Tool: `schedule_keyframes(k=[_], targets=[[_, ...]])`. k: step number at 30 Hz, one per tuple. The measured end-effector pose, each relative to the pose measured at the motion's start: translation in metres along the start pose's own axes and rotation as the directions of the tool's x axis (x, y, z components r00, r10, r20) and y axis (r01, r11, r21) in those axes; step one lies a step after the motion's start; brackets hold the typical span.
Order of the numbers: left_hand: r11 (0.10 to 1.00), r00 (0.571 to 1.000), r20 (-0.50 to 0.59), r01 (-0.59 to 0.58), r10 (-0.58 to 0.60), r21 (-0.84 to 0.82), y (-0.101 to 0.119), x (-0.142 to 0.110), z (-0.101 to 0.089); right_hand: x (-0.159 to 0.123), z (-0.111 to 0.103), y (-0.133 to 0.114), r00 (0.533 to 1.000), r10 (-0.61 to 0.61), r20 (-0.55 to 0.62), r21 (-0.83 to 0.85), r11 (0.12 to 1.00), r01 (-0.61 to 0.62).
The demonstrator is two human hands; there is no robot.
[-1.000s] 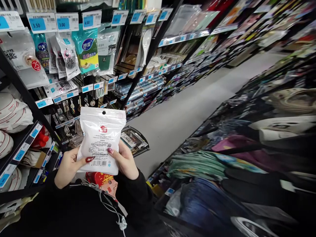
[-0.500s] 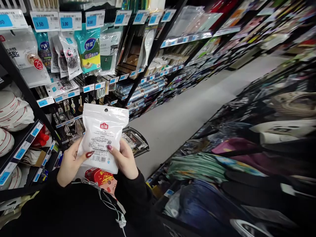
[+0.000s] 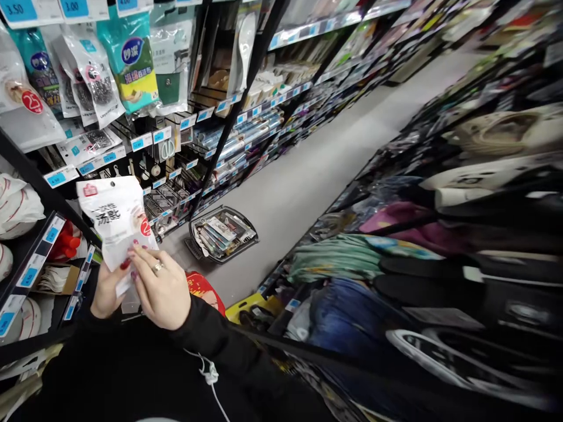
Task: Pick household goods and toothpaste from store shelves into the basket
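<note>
A white plastic packet (image 3: 115, 220) with dark lettering and a red mark is held up in front of the left shelves, its printed front facing me. My left hand (image 3: 105, 287) grips its lower edge from behind, thumb on the front. My right hand (image 3: 160, 287), wearing a ring, lies over the packet's lower right corner with its fingertips pinching the edge. Both sleeves are black. A white earphone cable (image 3: 210, 375) hangs over my chest.
Black shelving (image 3: 39, 184) on the left carries hanging packets (image 3: 132, 61), blue price tags and white bowls (image 3: 17, 205). A black basket of goods (image 3: 222, 231) sits on the grey aisle floor (image 3: 316, 170). Bins of slippers and textiles (image 3: 440, 234) line the right.
The packet has been turned from its label side to its front and moved left and down. My right hand has shifted over its lower corner. The view has tipped downward.
</note>
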State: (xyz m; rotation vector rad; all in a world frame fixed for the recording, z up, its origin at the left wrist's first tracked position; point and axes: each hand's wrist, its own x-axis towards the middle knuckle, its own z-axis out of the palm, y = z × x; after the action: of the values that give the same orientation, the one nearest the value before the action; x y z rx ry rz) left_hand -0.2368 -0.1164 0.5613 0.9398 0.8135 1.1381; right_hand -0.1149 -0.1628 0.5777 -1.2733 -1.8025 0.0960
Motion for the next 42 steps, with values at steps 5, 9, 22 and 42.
schedule_keyframes(k=[5,9,22,42], targets=[[0.996,0.985,-0.156,0.059,-0.069,-0.07,0.01,0.0,-0.011,-0.002,0.004,0.016,0.981,0.097,-0.17,0.151,0.986,-0.071],[0.989,0.967,-0.208,0.143,-0.148,-0.041,0.009,0.008,-0.021,-0.008,0.011,0.037,0.873,0.463,-0.154,0.4,0.837,-0.373],[0.987,0.964,-0.212,0.156,-0.161,-0.043,0.024,0.01,-0.046,0.0,0.033,0.057,0.9,0.31,0.305,0.553,0.712,-0.433],[0.991,0.782,-0.623,-0.062,-0.024,-0.117,0.01,-0.002,-0.095,0.401,0.138,0.029,0.972,-0.02,0.233,0.577,0.807,-0.122]])
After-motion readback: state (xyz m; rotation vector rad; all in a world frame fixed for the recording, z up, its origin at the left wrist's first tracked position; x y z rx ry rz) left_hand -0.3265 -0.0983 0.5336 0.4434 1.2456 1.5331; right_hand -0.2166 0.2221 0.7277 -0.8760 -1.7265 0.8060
